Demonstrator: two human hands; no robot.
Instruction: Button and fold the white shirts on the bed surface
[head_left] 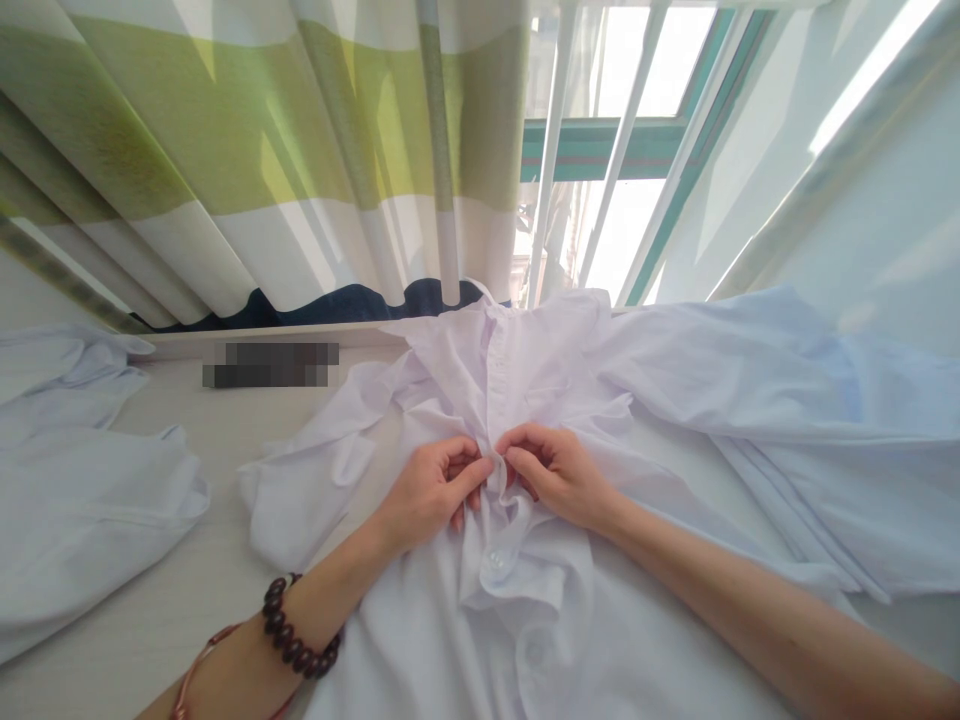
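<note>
A white button-up shirt [525, 380] lies spread on the pale table [150, 620], collar toward the window. My left hand [431, 485] and my right hand [551, 470] meet at the middle of the shirt's front strip. Both pinch the fabric of the strip between thumb and fingers, fingertips almost touching. A white button [495, 558] shows on the strip just below my hands. A dark bead bracelet [296, 630] and a thin red cord circle my left wrist.
Another white garment [82, 480] lies crumpled at the left of the table. More white cloth [825, 440] spreads to the right. Green and cream striped curtains [262, 150] hang behind, beside a window with white bars [622, 140].
</note>
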